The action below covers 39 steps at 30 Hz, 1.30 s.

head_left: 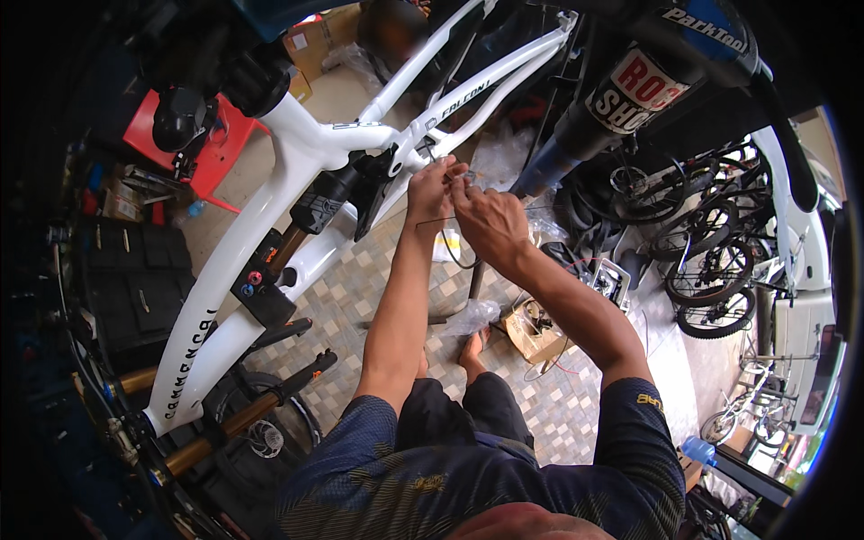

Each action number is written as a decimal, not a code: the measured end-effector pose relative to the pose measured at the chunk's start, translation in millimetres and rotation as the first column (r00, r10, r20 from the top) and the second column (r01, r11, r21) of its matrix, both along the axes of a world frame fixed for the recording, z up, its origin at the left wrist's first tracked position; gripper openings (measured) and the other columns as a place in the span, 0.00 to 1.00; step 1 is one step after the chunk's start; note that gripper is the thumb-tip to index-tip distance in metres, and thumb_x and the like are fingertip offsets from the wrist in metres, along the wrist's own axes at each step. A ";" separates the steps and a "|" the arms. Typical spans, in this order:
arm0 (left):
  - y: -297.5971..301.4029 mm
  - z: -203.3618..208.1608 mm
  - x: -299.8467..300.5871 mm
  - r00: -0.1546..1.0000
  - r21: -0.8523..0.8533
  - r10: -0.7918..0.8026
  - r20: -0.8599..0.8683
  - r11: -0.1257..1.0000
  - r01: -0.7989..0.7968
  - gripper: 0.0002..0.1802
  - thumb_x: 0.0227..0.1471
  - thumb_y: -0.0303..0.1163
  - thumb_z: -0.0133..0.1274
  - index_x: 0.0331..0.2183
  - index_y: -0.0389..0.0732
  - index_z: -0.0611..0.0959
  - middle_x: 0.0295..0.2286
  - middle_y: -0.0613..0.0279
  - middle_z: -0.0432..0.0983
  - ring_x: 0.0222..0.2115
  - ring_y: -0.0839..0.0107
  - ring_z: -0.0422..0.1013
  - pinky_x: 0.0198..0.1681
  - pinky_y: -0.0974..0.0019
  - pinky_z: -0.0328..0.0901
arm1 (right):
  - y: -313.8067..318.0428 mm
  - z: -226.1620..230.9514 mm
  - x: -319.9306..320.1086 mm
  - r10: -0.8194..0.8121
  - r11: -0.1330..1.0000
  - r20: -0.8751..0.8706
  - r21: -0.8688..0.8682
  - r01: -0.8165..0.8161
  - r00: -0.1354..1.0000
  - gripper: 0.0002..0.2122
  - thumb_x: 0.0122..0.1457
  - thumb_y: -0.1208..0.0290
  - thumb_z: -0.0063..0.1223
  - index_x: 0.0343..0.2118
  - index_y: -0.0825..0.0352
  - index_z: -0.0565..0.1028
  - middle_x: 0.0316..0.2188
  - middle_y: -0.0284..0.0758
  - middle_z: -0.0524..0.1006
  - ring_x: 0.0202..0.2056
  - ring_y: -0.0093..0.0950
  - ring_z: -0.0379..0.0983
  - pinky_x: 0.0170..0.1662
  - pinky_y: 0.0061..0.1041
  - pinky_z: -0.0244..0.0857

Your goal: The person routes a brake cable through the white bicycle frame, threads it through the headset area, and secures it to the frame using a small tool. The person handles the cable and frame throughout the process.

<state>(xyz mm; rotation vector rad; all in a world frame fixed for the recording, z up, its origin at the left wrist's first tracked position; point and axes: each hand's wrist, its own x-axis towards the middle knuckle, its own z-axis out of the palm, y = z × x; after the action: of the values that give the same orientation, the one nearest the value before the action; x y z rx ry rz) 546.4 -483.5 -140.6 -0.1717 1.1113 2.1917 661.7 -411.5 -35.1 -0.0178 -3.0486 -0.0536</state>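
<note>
Both my hands meet in front of the white bicycle frame [288, 135], close to its rear triangle. My left hand [432, 191] is closed, its fingertips pinched beside those of the right. My right hand [490, 216] is closed too, thumb and index finger brought together. Between them they grip a thin black cable [457, 259], which loops down below my wrists. The exact spot where the fingers hold it is partly hidden. A black rear shock [319, 202] sits within the frame, left of my hands.
A repair stand's thick post [580, 135] rises at the right. Below my right forearm, an opened cardboard box [535, 335] lies on the tiled floor. Several bicycles [711, 243] stand at the far right. A red stool [229, 148] and a gold-tubed fork [225, 432] are at the left.
</note>
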 end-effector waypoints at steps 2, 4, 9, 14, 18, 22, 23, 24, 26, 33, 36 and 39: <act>-29.3 10.4 2.9 0.989 -0.200 -0.120 -0.088 0.975 0.100 0.21 0.66 0.41 0.50 0.50 0.33 0.80 0.41 0.54 0.81 0.35 0.68 0.79 0.35 0.65 0.75 | -6.8 -0.9 -3.9 0.018 0.998 -0.055 -0.052 -0.021 0.998 0.20 0.58 0.73 0.51 0.54 0.75 0.72 0.31 0.39 0.81 0.32 0.36 0.82 0.32 0.34 0.75; -55.8 24.0 7.9 0.943 -0.436 -0.276 -0.186 0.883 0.172 0.25 0.64 0.45 0.54 0.51 0.32 0.80 0.42 0.55 0.81 0.37 0.68 0.80 0.33 0.68 0.74 | -8.0 3.8 -3.3 0.001 0.999 0.015 -0.051 0.000 1.000 0.21 0.58 0.73 0.51 0.54 0.75 0.72 0.31 0.40 0.82 0.32 0.36 0.82 0.32 0.34 0.74; -100.3 98.1 22.6 0.464 -0.793 -0.659 -0.592 0.580 -0.188 0.17 0.65 0.35 0.54 0.48 0.32 0.83 0.37 0.46 0.83 0.36 0.59 0.82 0.36 0.61 0.74 | 2.6 15.9 9.2 -0.027 0.999 0.040 0.022 0.026 0.999 0.18 0.60 0.74 0.49 0.51 0.77 0.75 0.28 0.39 0.82 0.29 0.32 0.82 0.29 0.31 0.74; -61.1 172.5 -8.9 -0.007 -0.464 -0.569 -0.822 0.677 -0.571 0.15 0.63 0.29 0.52 0.49 0.34 0.81 0.41 0.43 0.81 0.44 0.46 0.77 0.48 0.52 0.70 | -7.9 -7.0 2.8 -0.023 0.999 -0.034 0.036 0.024 0.999 0.16 0.60 0.74 0.50 0.48 0.77 0.77 0.26 0.39 0.82 0.26 0.31 0.81 0.26 0.29 0.71; -26.0 155.1 -61.4 0.127 -0.749 -0.828 -0.546 0.415 -0.516 0.17 0.64 0.35 0.50 0.48 0.32 0.78 0.38 0.38 0.81 0.43 0.40 0.76 0.48 0.44 0.69 | -25.6 -3.6 -6.3 0.072 0.992 -0.114 0.111 -0.059 0.991 0.12 0.57 0.74 0.52 0.38 0.77 0.81 0.20 0.38 0.80 0.22 0.28 0.79 0.24 0.28 0.68; -24.6 148.0 -68.0 0.166 -0.811 -0.853 -0.495 0.386 -0.439 0.14 0.64 0.36 0.50 0.42 0.34 0.80 0.35 0.36 0.81 0.41 0.36 0.76 0.46 0.40 0.69 | -18.4 12.4 -9.6 0.218 0.935 -0.130 0.311 -0.169 0.967 0.15 0.55 0.74 0.54 0.42 0.79 0.81 0.21 0.37 0.81 0.21 0.25 0.76 0.22 0.27 0.65; -22.1 151.8 -66.9 0.176 -0.814 -0.845 -0.504 0.398 -0.423 0.14 0.64 0.36 0.50 0.42 0.35 0.80 0.35 0.36 0.81 0.41 0.37 0.76 0.46 0.40 0.69 | -12.4 11.5 -15.8 0.217 0.940 -0.082 0.287 -0.185 0.973 0.14 0.55 0.75 0.53 0.41 0.78 0.82 0.22 0.38 0.81 0.22 0.27 0.77 0.23 0.26 0.66; -20.0 153.7 -64.0 0.180 -0.811 -0.840 -0.513 0.404 -0.423 0.14 0.64 0.37 0.49 0.40 0.36 0.81 0.35 0.36 0.81 0.41 0.37 0.76 0.46 0.39 0.68 | -7.7 -0.3 -19.7 0.214 0.937 -0.123 0.305 -0.169 0.969 0.11 0.56 0.75 0.53 0.37 0.76 0.82 0.22 0.38 0.81 0.22 0.27 0.78 0.23 0.26 0.67; -19.4 155.4 -65.8 0.178 -0.805 -0.836 -0.520 0.408 -0.431 0.14 0.63 0.36 0.52 0.38 0.34 0.82 0.33 0.36 0.81 0.40 0.38 0.77 0.46 0.42 0.70 | 2.4 -8.6 -32.1 0.215 0.944 -0.160 0.285 -0.163 0.963 0.08 0.56 0.75 0.52 0.33 0.73 0.81 0.23 0.38 0.81 0.23 0.28 0.79 0.23 0.26 0.68; -37.0 139.9 -20.4 -0.037 -0.543 -0.640 -0.768 0.679 -0.495 0.24 0.62 0.24 0.48 0.60 0.32 0.73 0.57 0.36 0.69 0.61 0.43 0.64 0.62 0.52 0.62 | 4.6 -13.3 -14.7 0.208 0.939 -0.129 0.304 -0.161 0.970 0.07 0.59 0.74 0.52 0.34 0.72 0.81 0.23 0.37 0.81 0.26 0.27 0.79 0.25 0.26 0.69; -62.4 127.5 44.8 0.202 -0.462 -0.416 -0.887 0.803 -0.376 0.21 0.64 0.25 0.50 0.57 0.30 0.75 0.53 0.43 0.75 0.54 0.50 0.74 0.57 0.56 0.67 | 13.1 -18.0 -0.2 0.102 0.965 -0.120 0.253 -0.069 0.988 0.13 0.60 0.74 0.51 0.43 0.76 0.79 0.24 0.37 0.81 0.29 0.28 0.79 0.26 0.26 0.70; -76.1 52.6 64.4 0.916 -0.321 0.023 -0.402 0.933 -0.165 0.20 0.67 0.37 0.51 0.52 0.32 0.79 0.47 0.46 0.79 0.46 0.60 0.78 0.48 0.65 0.72 | 7.6 -23.6 2.6 0.057 0.990 -0.086 0.135 -0.045 0.995 0.19 0.61 0.73 0.49 0.53 0.77 0.75 0.26 0.37 0.82 0.30 0.29 0.80 0.26 0.27 0.71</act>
<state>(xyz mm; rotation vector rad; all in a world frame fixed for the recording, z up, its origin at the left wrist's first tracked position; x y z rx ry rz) 610.8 -559.5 -88.0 0.0694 1.7530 2.1490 664.3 -403.9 -58.7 0.0659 -2.9466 -0.2457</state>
